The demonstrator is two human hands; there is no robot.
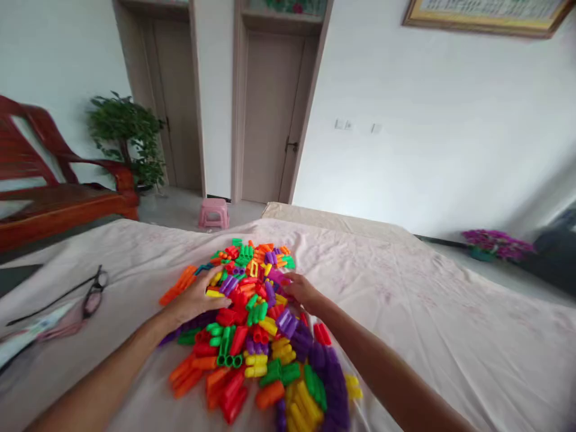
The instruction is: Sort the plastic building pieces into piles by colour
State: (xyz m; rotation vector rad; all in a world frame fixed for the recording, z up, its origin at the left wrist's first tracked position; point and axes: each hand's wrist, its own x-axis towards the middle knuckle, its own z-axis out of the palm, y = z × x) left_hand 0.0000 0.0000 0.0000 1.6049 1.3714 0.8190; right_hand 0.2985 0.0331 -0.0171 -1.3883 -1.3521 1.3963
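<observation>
Loosely spread and palm down, the person's left hand rested on the left flank of a heap of bright plastic tube-shaped building pieces. Its thumb was lifted and its fingers lay over a yellow piece and a purple one without closing on either. Across the heap the right hand lay on the upper right side, fingertips sunk among purple and pink pieces; whether it gripped one I could not tell. Both bare forearms came in from the lower edge, one on either side of the pile. The heap, in red, orange, yellow, green and purple, sat in the middle of a pale pink patterned bedsheet, with a few orange pieces just off its left edge. Well to the left on the same sheet lay a pair of dark-framed glasses. Beyond the bed a small pink plastic stool stood on the floor before a beige wooden door. A red wooden bench stood at the left with a leafy green potted plant beside it, and a bunch of purple flowers sat low by the white wall at the right.
</observation>
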